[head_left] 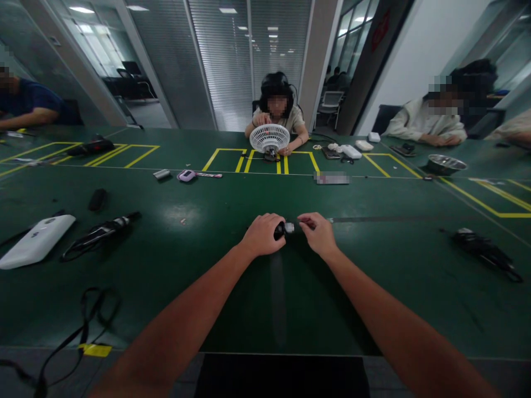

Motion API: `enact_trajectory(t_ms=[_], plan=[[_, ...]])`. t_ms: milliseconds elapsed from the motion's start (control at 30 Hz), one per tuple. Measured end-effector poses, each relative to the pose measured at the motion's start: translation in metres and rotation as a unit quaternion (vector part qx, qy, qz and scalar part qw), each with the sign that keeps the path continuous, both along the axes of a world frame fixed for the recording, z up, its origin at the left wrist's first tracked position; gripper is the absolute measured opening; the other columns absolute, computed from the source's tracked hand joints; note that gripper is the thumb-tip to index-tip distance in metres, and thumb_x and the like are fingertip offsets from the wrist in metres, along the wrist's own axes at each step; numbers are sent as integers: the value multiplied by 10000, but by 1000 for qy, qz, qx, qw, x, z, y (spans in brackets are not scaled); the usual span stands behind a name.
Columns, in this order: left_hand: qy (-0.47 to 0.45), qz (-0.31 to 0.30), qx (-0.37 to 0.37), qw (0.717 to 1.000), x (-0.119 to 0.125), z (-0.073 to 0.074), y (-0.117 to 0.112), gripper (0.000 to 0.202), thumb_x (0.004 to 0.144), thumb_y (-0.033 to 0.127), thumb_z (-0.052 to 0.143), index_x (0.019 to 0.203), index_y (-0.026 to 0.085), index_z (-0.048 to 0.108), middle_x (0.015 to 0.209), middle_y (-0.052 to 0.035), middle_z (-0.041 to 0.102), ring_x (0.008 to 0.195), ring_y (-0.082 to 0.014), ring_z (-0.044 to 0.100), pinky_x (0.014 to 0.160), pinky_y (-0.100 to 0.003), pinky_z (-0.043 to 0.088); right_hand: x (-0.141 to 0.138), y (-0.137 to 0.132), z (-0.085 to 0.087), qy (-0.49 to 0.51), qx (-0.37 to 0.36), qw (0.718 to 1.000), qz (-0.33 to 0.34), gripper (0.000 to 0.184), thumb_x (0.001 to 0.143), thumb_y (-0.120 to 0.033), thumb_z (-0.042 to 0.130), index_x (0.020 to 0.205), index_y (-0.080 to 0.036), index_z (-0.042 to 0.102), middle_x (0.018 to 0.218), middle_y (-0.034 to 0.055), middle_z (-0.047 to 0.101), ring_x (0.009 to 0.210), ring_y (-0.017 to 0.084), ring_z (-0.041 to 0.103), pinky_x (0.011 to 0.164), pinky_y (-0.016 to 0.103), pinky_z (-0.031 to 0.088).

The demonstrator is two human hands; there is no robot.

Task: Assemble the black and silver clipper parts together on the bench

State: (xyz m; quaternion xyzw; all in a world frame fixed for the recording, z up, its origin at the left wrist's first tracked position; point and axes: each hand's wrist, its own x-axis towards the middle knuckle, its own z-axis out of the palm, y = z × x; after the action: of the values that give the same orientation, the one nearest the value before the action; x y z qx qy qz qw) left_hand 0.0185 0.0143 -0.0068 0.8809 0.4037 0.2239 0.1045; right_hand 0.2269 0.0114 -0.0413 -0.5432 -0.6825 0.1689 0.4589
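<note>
My left hand (263,235) is wrapped round a small dark object with a silver end (289,227). It lies low over the green table, its silver end pointing right; my fingers cover most of it, and its kind does not show. Just to the right, a small gap away from that end, is my right hand (318,231). Its thumb and fingertips are pinched together. Whether something tiny sits between them I cannot make out.
Across the green table (232,298), a person handles a white fan (269,139). Folded umbrellas lie left (102,233) and right (483,251). A white power bank (37,240) and a black strap (85,318) are at the left. A metal bowl (446,165) stands far right.
</note>
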Motion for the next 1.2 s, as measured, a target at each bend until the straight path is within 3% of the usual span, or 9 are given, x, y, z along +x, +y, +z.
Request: enact_trajectory(t_ms=[200, 633, 1200], plan=[[1, 1, -2, 1000, 1, 0, 0, 358, 772, 297, 593, 1112, 187, 564, 1091, -87, 619, 991, -260, 557, 879, -430, 452, 10, -4, -7, 47, -59, 997, 11, 176, 785, -198, 595, 940, -236, 671, 926, 35, 672, 808, 181, 647, 778, 378, 557], [11, 3, 18, 1000, 2, -2, 1, 353, 762, 297, 600, 1097, 188, 569, 1074, -81, 627, 979, -253, 562, 863, -410, 454, 1, -13, 5, 28, -41, 999, 8, 219, 772, -82, 545, 919, -180, 676, 937, 55, 658, 819, 159, 637, 784, 334, 536], [5, 12, 3, 1000, 2, 1, -1, 351, 764, 297, 618, 1096, 191, 581, 1089, -82, 630, 995, -255, 568, 875, -420, 462, 2, -13, 5, 36, -39, 998, 24, 218, 770, -100, 560, 924, -197, 680, 929, 44, 656, 805, 152, 624, 779, 332, 528]])
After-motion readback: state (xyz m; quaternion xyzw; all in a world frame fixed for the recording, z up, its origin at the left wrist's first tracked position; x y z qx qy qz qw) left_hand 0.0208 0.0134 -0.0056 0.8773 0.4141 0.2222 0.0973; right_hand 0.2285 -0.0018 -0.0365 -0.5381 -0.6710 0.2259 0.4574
